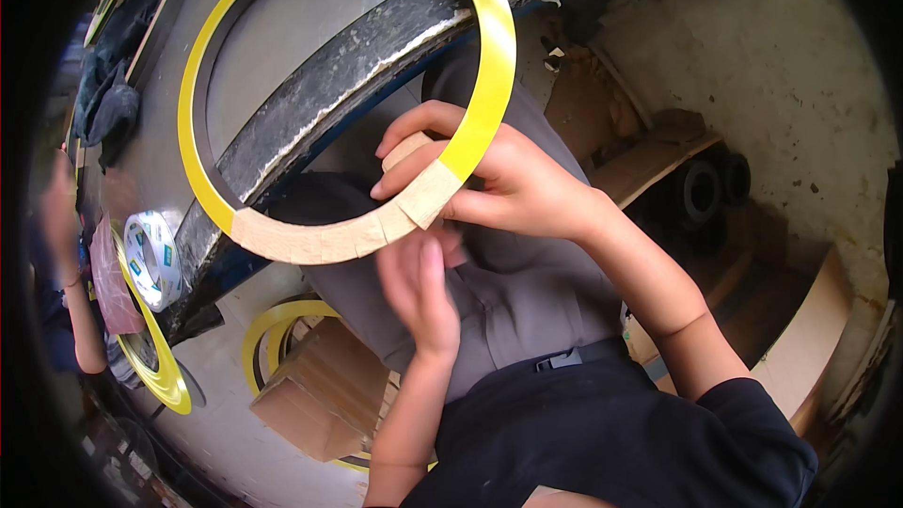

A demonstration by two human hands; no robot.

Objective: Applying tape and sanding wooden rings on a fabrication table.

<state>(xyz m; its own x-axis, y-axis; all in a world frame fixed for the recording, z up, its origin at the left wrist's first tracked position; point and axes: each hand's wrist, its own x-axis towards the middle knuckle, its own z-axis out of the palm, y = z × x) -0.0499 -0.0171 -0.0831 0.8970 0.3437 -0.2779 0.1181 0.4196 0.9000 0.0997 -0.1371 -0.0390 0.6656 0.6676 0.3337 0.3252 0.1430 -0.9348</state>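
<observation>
A large flat yellow ring (497, 47) stands tilted in front of me, its upper part over the worktable. Beige tape strips (310, 243) cover its lower arc, overlapping piece by piece, with one loose end sticking out at the lower right. My right hand (513, 179) is closed behind the ring's lower right side. A piece of beige tape (406, 150) shows between its bent fingers; whether it is a whole roll is hidden. Just below the taped arc, my left hand (423, 296) is open, fingers pointing up, slightly blurred, the fingertips partly behind the ring.
The dark worktable edge (329, 85) curves across the view. At left lie a white tape roll (152, 261), another yellow ring (169, 381) and dark cloth (108, 103). A person's arm (83, 320) shows beyond. Cardboard boxes (324, 390) stand on the floor.
</observation>
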